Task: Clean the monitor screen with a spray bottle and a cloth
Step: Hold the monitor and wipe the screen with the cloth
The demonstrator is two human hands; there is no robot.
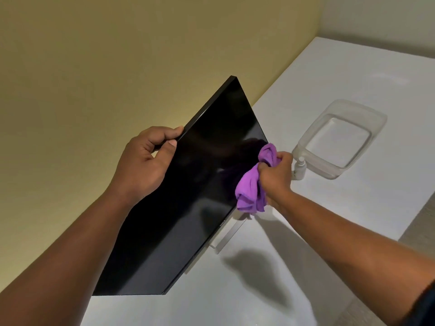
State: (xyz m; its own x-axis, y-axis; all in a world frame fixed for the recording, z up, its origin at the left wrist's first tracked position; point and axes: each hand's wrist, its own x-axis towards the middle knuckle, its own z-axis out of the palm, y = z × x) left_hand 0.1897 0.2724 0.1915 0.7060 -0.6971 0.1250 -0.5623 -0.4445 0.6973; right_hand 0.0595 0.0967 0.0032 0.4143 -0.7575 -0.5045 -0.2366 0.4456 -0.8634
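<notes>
Left hand pinches the monitor top edge on the counter, right hand grips the cloth at the screen's lower edge; hard pressure risks tipping it toward the spray bottle.

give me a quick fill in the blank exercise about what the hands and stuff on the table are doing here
1. The right hand grips a bunched cloth whose colour is ____.
2. The left hand holds the top edge of the ____.
3. The clear plastic tub on the white table holds ____.
4. The small white spray bottle stands just beside the ____.

Missing words: purple; monitor; nothing; tub
</notes>
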